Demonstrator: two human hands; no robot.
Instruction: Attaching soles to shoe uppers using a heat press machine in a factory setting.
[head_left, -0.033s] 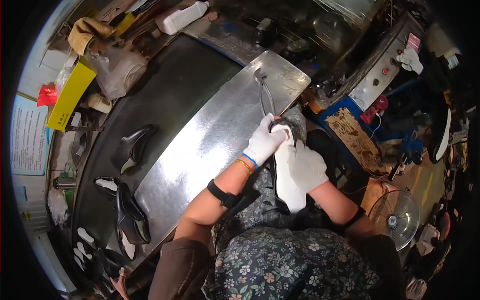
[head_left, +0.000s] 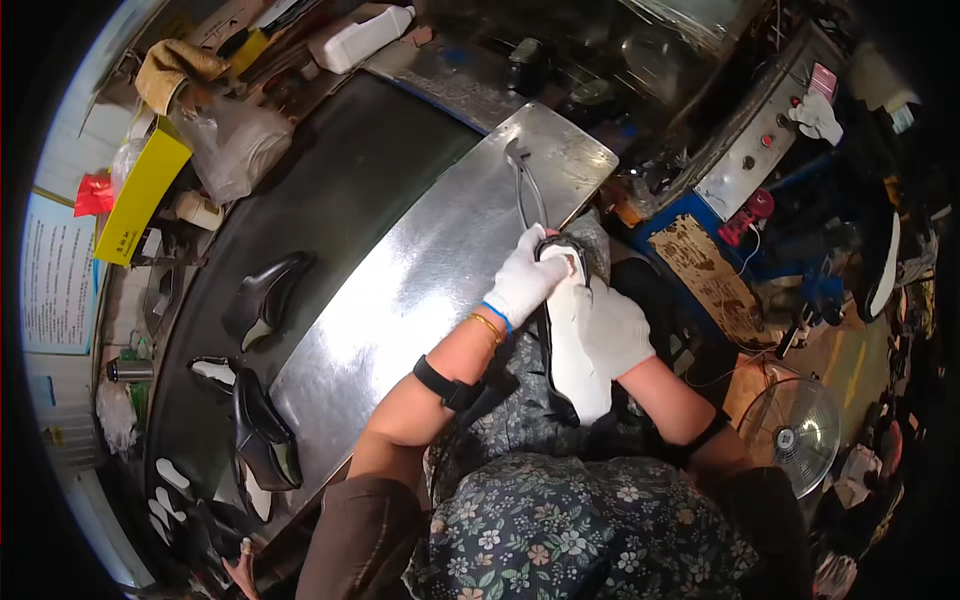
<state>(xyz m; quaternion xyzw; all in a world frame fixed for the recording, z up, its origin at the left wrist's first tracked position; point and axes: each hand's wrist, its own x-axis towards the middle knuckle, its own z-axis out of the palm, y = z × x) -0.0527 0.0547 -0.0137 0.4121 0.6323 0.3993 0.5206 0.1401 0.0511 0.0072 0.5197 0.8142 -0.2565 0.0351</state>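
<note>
A dark shoe (head_left: 574, 345) with its long white underside facing up lies between my two gloved hands, above my lap. My left hand (head_left: 524, 282), in a white knit glove, is closed around its far end, with the thumb over the pale surface. On its right side, my right hand (head_left: 614, 330), gloved the same way, grips the edge; its fingertips are partly hidden by the shoe. Just beyond my left hand, metal pliers (head_left: 528, 185) lie on the shiny metal sheet (head_left: 400, 270), jaws pointing away.
Black shoes (head_left: 262, 425) and another black shoe (head_left: 268, 300) rest on the dark belt (head_left: 330, 160) at left. White sole pieces (head_left: 172, 475) lie lower left, near another person's hand (head_left: 240, 570). A fan (head_left: 790, 438) stands at right, below a control panel (head_left: 755, 160).
</note>
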